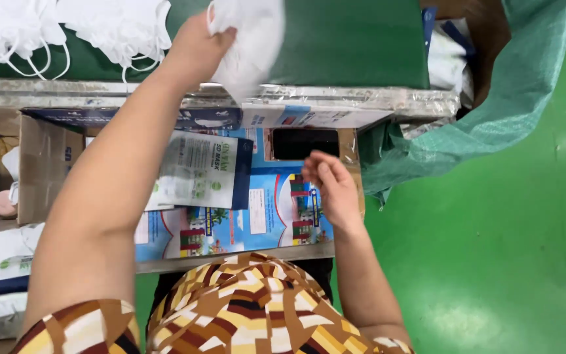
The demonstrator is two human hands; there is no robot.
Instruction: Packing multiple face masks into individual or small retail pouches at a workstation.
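Head view, looking down. At the top centre of the frame the left hand point(194, 49) is raised over the green worktop point(355, 39), its grip pinching 1 white face mask point(250, 39) by the edge — the mask hangs from the fingers, clear of the surface. In the upper left of the frame, more white masks point(67, 26) lie in a loose heap on the same worktop, ear loops trailing toward its metal rim.

At centre frame the right hand point(332, 187) hovers over an open cardboard carton point(257, 216) lined with blue printed sheets. Its fingers are loosely spread and hold nothing. Just above the fingertips, at the carton's far side, lies a dark phone point(306, 143). Inside the carton, left of the hand, rests 1 flat printed pouch point(198, 170) with a dark blue edge, tilted slightly.

At the left edge of the frame a second cardboard box point(37, 167) stands open; its contents cannot be told. In the upper right of the frame a green woven sack point(519, 85) gapes open — white packets point(450, 62) show within it. The floor point(492, 249) is glossy green. The person's patterned sleeves fill the bottom of the frame.
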